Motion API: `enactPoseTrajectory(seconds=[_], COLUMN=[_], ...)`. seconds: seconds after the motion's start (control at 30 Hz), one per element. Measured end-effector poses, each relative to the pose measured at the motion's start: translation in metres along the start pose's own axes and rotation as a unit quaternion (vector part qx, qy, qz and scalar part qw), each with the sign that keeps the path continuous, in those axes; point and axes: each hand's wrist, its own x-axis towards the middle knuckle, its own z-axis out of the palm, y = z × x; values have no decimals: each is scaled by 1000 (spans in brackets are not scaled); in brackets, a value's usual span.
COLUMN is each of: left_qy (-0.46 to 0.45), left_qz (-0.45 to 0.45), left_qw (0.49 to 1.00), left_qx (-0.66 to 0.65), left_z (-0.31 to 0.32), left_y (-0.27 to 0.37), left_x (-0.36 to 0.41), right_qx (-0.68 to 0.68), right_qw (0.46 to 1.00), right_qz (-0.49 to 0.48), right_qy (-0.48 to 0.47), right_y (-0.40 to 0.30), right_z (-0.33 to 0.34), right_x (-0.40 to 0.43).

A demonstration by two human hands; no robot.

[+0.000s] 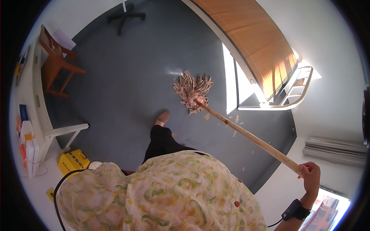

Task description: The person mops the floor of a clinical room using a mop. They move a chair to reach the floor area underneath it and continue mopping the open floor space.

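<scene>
My right hand [309, 172] is closed around the upper end of a wooden mop handle [248, 134], out to my right. The handle slopes down and away to a mop head [192, 91] of grey-brown cloth strips, spread on the dark grey floor [124, 83]. Pale scuff marks [234, 127] dot the floor beside the handle. A black device is strapped to my right wrist. My left hand is out of view, hidden behind my patterned sleeve and top. One of my feet [162, 117] stands left of and nearer than the mop head.
A bed [245, 43] with an orange-brown cover and white metal frame [274, 107] stands at right. On the left are a white desk [43, 115], a wooden chair [59, 68] and a yellow box [74, 162] bearing writing. A swivel-chair base [125, 17] stands farther off.
</scene>
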Motion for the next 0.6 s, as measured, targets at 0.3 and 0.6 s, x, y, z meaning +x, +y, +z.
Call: enactPoseTrajectory(seconds=[0.3, 0.6], left_qy=[18, 21], left_qz=[27, 29], left_qw=[997, 996], left_qx=[-75, -87], left_z=[35, 43], left_y=[-10, -16], left_x=[21, 20], right_qx=[-10, -40], right_qw=[998, 998], right_qz=[-62, -51], right_qy=[-7, -20], right_y=[-46, -27], right_z=[-21, -32], right_x=[49, 61])
